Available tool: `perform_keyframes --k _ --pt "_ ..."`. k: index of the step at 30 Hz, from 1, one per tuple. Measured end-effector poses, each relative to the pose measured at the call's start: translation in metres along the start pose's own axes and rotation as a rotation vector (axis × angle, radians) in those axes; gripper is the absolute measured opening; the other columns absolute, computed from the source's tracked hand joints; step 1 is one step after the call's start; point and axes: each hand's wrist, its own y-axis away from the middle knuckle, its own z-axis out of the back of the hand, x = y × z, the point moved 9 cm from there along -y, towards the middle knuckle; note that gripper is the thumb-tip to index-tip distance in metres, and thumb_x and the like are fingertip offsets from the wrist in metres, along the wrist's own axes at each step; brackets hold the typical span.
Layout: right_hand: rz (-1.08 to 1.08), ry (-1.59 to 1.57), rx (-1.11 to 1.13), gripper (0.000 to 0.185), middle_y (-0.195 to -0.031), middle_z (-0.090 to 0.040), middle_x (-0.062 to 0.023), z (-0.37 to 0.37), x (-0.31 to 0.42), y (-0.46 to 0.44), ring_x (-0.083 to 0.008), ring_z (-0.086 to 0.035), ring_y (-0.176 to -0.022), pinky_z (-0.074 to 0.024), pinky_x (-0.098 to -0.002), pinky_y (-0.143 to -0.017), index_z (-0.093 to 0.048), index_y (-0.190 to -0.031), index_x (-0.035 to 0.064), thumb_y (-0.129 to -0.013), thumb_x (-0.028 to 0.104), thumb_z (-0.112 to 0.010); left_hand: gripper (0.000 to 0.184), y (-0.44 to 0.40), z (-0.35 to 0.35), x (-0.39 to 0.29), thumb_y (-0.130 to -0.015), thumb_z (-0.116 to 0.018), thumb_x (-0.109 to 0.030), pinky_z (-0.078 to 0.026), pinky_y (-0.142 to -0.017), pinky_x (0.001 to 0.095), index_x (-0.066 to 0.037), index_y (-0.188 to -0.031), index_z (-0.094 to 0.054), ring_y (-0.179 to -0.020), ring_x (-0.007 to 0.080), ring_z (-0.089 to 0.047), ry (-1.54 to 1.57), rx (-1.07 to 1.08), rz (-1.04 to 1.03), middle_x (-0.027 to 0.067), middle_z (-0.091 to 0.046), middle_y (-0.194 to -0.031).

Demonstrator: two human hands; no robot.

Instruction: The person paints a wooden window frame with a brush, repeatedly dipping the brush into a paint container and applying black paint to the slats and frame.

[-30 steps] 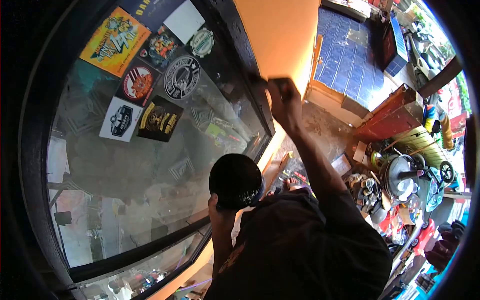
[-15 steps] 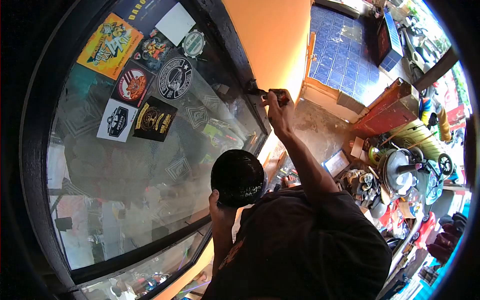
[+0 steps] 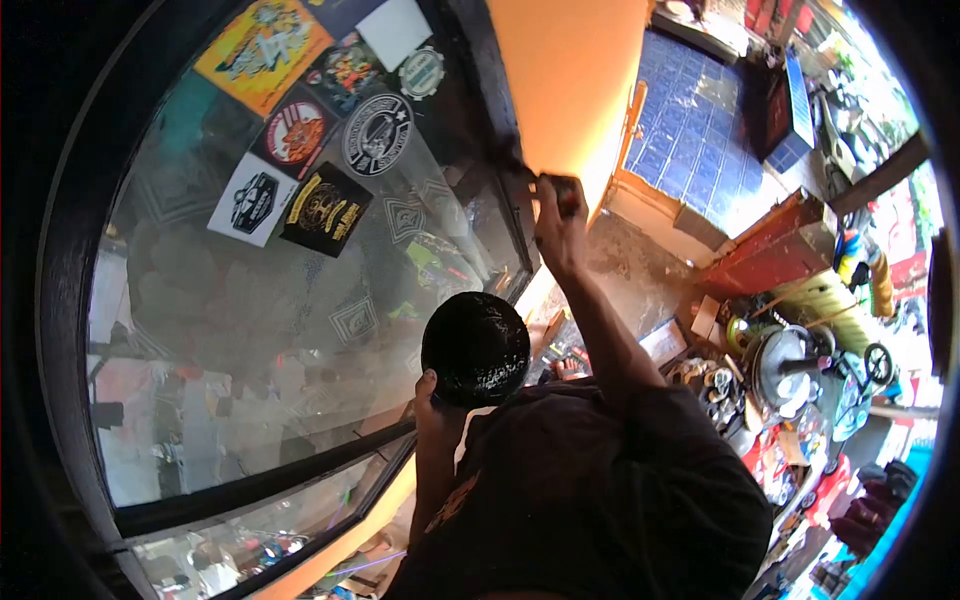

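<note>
My left hand [image 3: 438, 408] grips a round bowl of black paint [image 3: 476, 350] from below, its thumb at the rim. The glossy dark paint fills the view into the bowl. My right hand [image 3: 560, 232] is closed around a paintbrush [image 3: 568, 196], whose dark bristle end reaches left to the black window frame [image 3: 484, 70] beside the orange wall. Fingers and blur partly hide the brush, and I cannot tell exactly where its bristles touch.
Several stickers [image 3: 298, 130] are on the large glass pane [image 3: 250, 340] to the left. An orange wall [image 3: 565, 75] runs alongside the frame. Blue tiles [image 3: 690, 120], a red box-like piece [image 3: 770, 245] and a cluttered pile with a round metal lid [image 3: 775, 365] lie to the right.
The view has shifted a little, so the stickers sit higher and farther right. My right hand with the paintbrush has moved slightly along the frame; my left hand keeps hold of the bowl.
</note>
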Motion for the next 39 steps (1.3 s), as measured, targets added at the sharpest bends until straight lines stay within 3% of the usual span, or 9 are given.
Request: perform_keyframes --k 4,5,8,13,18,25,30,34,39 --pt "-0.003 0.347 0.160 0.012 -0.071 -0.062 -0.0097 0.000 0.015 0.010 -0.0161 -0.062 -0.065 -0.0499 -0.0328 -0.059 -0.058 -0.098 0.0013 -0.093 0.012 -0.058 0.051 0.004 -0.002 -0.004 -0.096 -0.053 -0.035 -0.044 -0.106 0.0509 -0.004 -0.136 -0.048 -0.126 0.0315 -0.053 0.037 0.021 0.002 0.0146 -0.052 -0.138" --pt "0.073 0.468 0.257 0.012 -0.070 -0.063 -0.0124 -0.011 0.030 0.004 -0.0218 -0.064 -0.063 -0.0500 -0.0351 -0.059 -0.057 -0.098 0.0021 -0.092 0.012 -0.059 0.039 0.000 0.027 -0.008 -0.096 -0.055 -0.028 -0.045 -0.104 0.0496 -0.003 -0.126 -0.052 -0.120 0.0301 -0.057 -0.455 0.014 -0.215 0.0128 -0.055 -0.130" --pt "0.180 0.719 0.476 0.015 -0.069 -0.062 -0.0184 -0.049 0.090 -0.013 -0.0333 -0.066 -0.064 -0.0511 -0.0394 -0.059 -0.058 -0.096 0.0030 -0.090 0.017 -0.061 0.029 -0.004 0.055 0.011 -0.095 -0.056 -0.022 -0.049 -0.100 0.0458 -0.003 -0.117 -0.053 -0.116 0.0285 -0.059 0.134 -0.166 -0.016 0.0112 -0.056 -0.125" --pt "0.705 0.565 0.336 0.014 -0.101 -0.069 -0.0142 -0.080 0.168 -0.027 -0.0272 -0.067 -0.080 -0.0522 -0.0356 -0.066 -0.066 -0.101 0.0046 -0.087 0.001 -0.067 0.054 0.007 -0.001 -0.011 -0.090 -0.057 -0.040 -0.055 -0.088 0.0374 -0.001 -0.128 -0.053 -0.103 0.0220 -0.064 -0.004 -0.050 -0.080 0.0125 -0.062 -0.118" --pt "1.170 0.782 0.381 0.009 -0.101 -0.068 -0.0185 -0.080 0.153 0.013 -0.0333 -0.063 -0.081 -0.0528 -0.0399 -0.069 -0.062 -0.092 -0.0009 -0.086 -0.004 -0.067 0.065 0.007 0.035 0.008 -0.090 -0.063 -0.038 -0.042 -0.107 0.0463 -0.004 -0.143 -0.045 -0.126 0.0289 -0.054 0.082 -0.029 -0.021 0.0121 -0.054 -0.139" --pt "0.416 0.921 0.651 0.007 -0.079 -0.069 -0.0146 -0.056 0.062 -0.008 -0.0299 -0.067 -0.067 -0.0511 -0.0382 -0.061 -0.060 -0.093 0.0034 -0.091 0.010 -0.062 0.057 0.003 0.046 0.001 -0.090 -0.061 -0.036 -0.046 -0.102 0.0431 -0.003 -0.134 -0.050 -0.120 0.0256 -0.058 0.048 -0.098 -0.072 0.0128 -0.058 -0.131" --pt "0.506 0.690 0.464 0.009 -0.077 -0.068 -0.0129 -0.084 0.147 -0.047 -0.0216 -0.071 -0.074 -0.0545 -0.0322 -0.064 -0.061 -0.098 0.0009 -0.094 0.008 -0.060 0.053 0.006 0.029 -0.015 -0.090 -0.059 -0.035 -0.047 -0.101 0.0426 -0.003 -0.132 -0.052 -0.120 0.0236 -0.058 -0.007 -0.039 -0.077 0.0116 -0.059 -0.129" --pt "1.114 0.222 0.156 0.005 -0.093 -0.072 -0.0137 -0.078 0.220 -0.022 -0.0211 -0.069 -0.097 -0.0524 -0.0308 -0.081 -0.054 -0.101 0.0003 -0.096 -0.001 -0.055 0.053 0.007 0.025 -0.015 -0.091 -0.058 -0.034 -0.046 -0.102 0.0423 -0.003 -0.133 -0.052 -0.120 0.0230 -0.057 0.027 -0.051 -0.079 0.0096 -0.059 -0.130" --pt "0.792 0.392 0.251 0.007 -0.086 -0.069 -0.0086 -0.068 0.139 -0.029 -0.0106 -0.068 -0.078 -0.0482 -0.0214 -0.066 -0.057 -0.101 -0.0009 -0.095 -0.003 -0.056 0.054 0.000 0.029 -0.003 -0.090 -0.059 -0.034 -0.046 -0.103 0.0426 -0.003 -0.134 -0.052 -0.120 0.0243 -0.058 0.071 0.009 -0.056 0.0091 -0.059 -0.130"
